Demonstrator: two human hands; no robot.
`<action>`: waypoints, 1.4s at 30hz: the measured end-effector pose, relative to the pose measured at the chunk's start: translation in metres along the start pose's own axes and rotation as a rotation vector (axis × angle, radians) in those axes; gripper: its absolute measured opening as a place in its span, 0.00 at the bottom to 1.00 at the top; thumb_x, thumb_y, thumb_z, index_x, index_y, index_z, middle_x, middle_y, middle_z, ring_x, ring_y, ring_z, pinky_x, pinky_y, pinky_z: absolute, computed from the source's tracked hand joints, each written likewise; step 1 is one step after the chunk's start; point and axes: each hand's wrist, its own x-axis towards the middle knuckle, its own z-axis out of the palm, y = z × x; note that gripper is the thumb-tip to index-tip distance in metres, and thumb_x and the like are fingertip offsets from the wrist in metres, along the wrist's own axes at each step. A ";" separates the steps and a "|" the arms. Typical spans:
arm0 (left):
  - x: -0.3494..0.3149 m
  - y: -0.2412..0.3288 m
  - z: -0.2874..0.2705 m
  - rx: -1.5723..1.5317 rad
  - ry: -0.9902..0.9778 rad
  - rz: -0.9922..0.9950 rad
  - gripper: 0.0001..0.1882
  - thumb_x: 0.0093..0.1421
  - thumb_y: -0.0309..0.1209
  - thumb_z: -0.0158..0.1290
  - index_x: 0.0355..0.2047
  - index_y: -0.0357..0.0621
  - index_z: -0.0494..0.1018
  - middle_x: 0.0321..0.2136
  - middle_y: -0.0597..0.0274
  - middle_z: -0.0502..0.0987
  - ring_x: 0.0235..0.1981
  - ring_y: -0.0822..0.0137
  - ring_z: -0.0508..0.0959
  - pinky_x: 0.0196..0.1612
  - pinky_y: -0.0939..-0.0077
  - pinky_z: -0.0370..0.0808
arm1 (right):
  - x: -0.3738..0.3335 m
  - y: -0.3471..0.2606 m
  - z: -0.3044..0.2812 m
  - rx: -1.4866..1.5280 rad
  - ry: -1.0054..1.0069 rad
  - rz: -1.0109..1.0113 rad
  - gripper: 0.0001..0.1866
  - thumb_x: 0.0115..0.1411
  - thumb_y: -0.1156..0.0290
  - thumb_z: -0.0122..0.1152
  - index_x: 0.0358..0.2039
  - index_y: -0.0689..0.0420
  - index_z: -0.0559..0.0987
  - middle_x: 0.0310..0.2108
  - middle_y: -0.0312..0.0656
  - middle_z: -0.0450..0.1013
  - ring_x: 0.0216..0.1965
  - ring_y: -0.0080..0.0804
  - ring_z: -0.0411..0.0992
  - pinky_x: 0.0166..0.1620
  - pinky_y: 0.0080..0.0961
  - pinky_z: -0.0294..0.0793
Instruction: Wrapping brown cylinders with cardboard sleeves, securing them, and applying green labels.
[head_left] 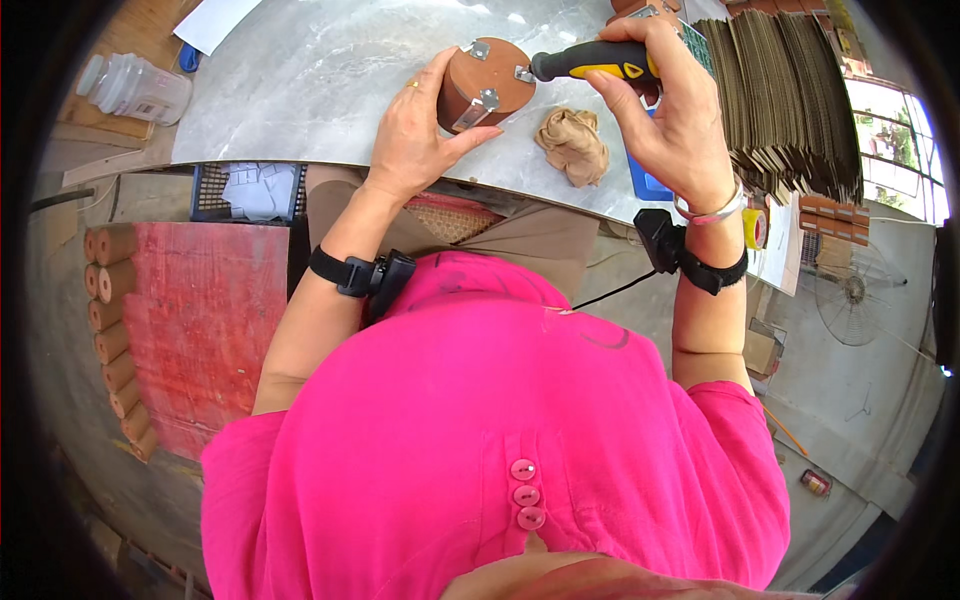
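Observation:
My left hand point(408, 148) is wrapped round the side of a reddish-brown cylinder point(508, 92) on the grey table, fingers behind it and thumb in front. Small metal clips point(489, 98) sit at several places around its top rim, and a label shows on its near side. In my right hand point(685, 125) is a screwdriver point(592, 60) with a black and yellow handle, held nearly level. Its far end meets the clip point(523, 73) on the cylinder's right rim; I cannot make out its shaft. A crumpled tan cloth point(573, 147) lies between the two hands.
A tall stack of cardboard sheets point(785, 100) stands at the right, beside a blue tray point(648, 180). Another brown piece point(640, 8) is at the back. A clear plastic jar point(140, 88) lies far left. Below are a basket point(208, 195) and a row of brown cylinders point(115, 370).

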 end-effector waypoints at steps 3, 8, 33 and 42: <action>0.000 0.000 0.000 0.007 0.003 0.007 0.50 0.45 0.43 0.73 0.65 0.44 0.59 0.44 0.48 0.77 0.45 0.48 0.79 0.47 0.58 0.77 | 0.006 -0.001 -0.003 -0.015 -0.019 -0.065 0.15 0.58 0.72 0.70 0.43 0.60 0.76 0.32 0.37 0.75 0.30 0.21 0.72 0.32 0.17 0.70; 0.000 0.002 -0.002 -0.024 -0.047 -0.079 0.51 0.44 0.40 0.75 0.64 0.40 0.60 0.55 0.45 0.74 0.54 0.48 0.76 0.55 0.61 0.76 | 0.022 -0.010 -0.017 -0.023 -0.141 -0.201 0.13 0.56 0.81 0.63 0.42 0.61 0.74 0.33 0.44 0.72 0.34 0.33 0.74 0.39 0.27 0.73; 0.002 -0.002 0.000 -0.049 0.024 -0.033 0.48 0.43 0.40 0.74 0.61 0.41 0.63 0.44 0.48 0.78 0.45 0.49 0.79 0.48 0.59 0.77 | 0.031 -0.007 0.005 -0.079 0.075 -0.094 0.16 0.53 0.70 0.74 0.35 0.60 0.74 0.23 0.43 0.71 0.25 0.35 0.69 0.30 0.30 0.68; 0.003 0.004 -0.004 -0.080 -0.039 -0.127 0.47 0.44 0.38 0.74 0.62 0.38 0.63 0.52 0.44 0.75 0.52 0.49 0.78 0.54 0.61 0.75 | 0.035 -0.013 0.022 0.127 0.080 -0.076 0.14 0.57 0.74 0.70 0.39 0.61 0.74 0.26 0.41 0.75 0.26 0.24 0.73 0.31 0.22 0.72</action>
